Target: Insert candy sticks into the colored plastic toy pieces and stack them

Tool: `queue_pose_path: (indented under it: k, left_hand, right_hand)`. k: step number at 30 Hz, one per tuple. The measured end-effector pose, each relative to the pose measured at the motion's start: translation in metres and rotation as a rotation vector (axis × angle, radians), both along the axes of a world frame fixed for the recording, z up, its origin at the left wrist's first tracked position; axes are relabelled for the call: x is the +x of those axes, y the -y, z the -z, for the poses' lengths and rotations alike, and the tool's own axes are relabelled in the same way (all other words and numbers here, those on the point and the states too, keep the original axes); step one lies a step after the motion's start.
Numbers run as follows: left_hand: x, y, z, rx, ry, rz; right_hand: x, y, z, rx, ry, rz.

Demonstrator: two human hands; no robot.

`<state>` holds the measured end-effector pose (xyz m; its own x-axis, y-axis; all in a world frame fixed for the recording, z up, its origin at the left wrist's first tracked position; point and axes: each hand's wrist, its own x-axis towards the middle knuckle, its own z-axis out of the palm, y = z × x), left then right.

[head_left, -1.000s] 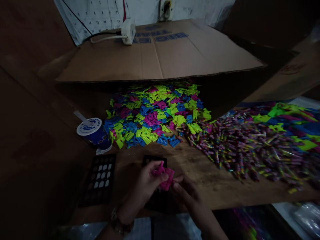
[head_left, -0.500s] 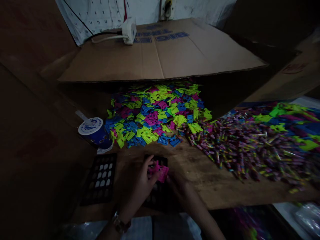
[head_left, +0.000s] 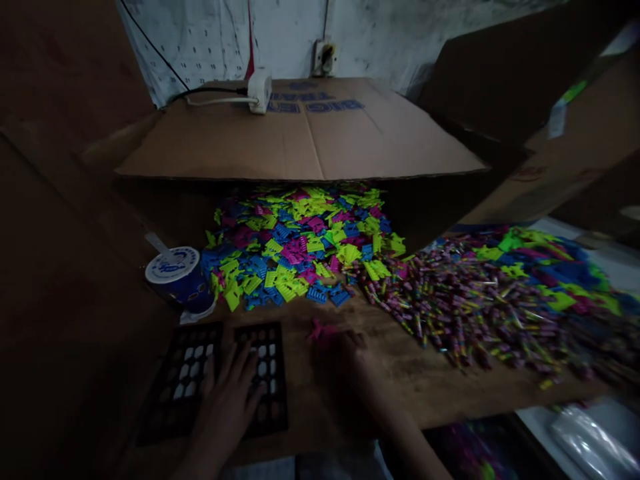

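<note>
My left hand (head_left: pixel 227 393) lies with fingers spread over two black trays, the left tray (head_left: pixel 173 360) and the right tray (head_left: pixel 277 393). Both have rows of oval holes, some showing white. Farther right, my right hand (head_left: pixel 357 357) is closed on a pink plastic piece (head_left: pixel 323 332) just above the table; the fingers are dark and blurred. Beyond the hands, a heap of flat yellow, blue and pink plastic pieces (head_left: pixel 290 247) spills out from under a cardboard flap.
A blue cup with a white lid (head_left: pixel 180 283) stands left of the heap. On the right lie many small wrapped sticks (head_left: pixel 475 307), with larger coloured pieces (head_left: pixel 555 263) behind. The cardboard box (head_left: pixel 310 143) carries a white power adapter (head_left: pixel 260 91). The wooden table (head_left: pixel 415 393) ends in front.
My left hand has let go of the pink piece and moved left onto the trays. The right tray now lies closer to the left one. My right hand now has the pink piece.
</note>
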<state>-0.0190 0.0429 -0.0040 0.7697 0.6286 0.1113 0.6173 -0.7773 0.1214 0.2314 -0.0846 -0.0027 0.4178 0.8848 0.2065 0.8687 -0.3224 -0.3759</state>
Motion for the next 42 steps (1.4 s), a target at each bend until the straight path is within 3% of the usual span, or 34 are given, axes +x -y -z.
queue_pose_path:
  k: [3, 6, 9, 12, 15, 17, 19, 25, 31, 37, 42]
  left_hand:
    - [-0.023, -0.02, 0.001, 0.022, -0.059, -0.047]
    - [-0.016, -0.029, 0.0, 0.016, -0.082, -0.054]
    - [0.037, -0.031, -0.01, 0.029, -0.001, -0.027]
    - [0.117, -0.036, -0.024, -0.055, 0.107, 0.235]
    - [0.185, -0.053, -0.033, -0.192, 0.103, 0.45]
    - [0.211, -0.066, -0.034, -0.237, 0.09, 0.505]
    - [0.222, -0.075, -0.033, -0.274, 0.092, 0.515]
    - [0.21, -0.072, -0.029, -0.481, 0.286, 0.423]
    - [0.165, -0.035, -0.025, -0.809, 0.611, 0.102]
    - [0.122, 0.002, -0.049, -1.708, 1.014, -0.239]
    - [0.112, 0.008, -0.067, -1.83, 1.056, -0.203]
  right_hand:
    - [0.013, -0.007, -0.01, -0.04, 0.144, 0.037]
    - [0.042, -0.026, -0.022, -0.023, 0.172, 0.175]
    - [0.07, -0.054, -0.023, -0.018, 0.109, 0.244]
    - [0.082, -0.076, -0.015, -0.002, 0.038, 0.273]
    - [0.084, -0.08, -0.009, 0.057, -0.056, 0.285]
    - [0.086, -0.073, -0.008, 0.119, -0.136, 0.274]
    - [0.087, -0.062, -0.009, 0.193, -0.234, 0.255]
    - [0.066, -0.028, -0.015, 0.376, -0.598, 0.193]
    - [0.021, -0.01, -0.041, 0.415, -1.031, 0.132]
    - [-0.013, -0.003, -0.058, 0.395, -1.433, 0.099]
    - [-0.026, -0.001, -0.06, 0.42, -1.575, 0.039]
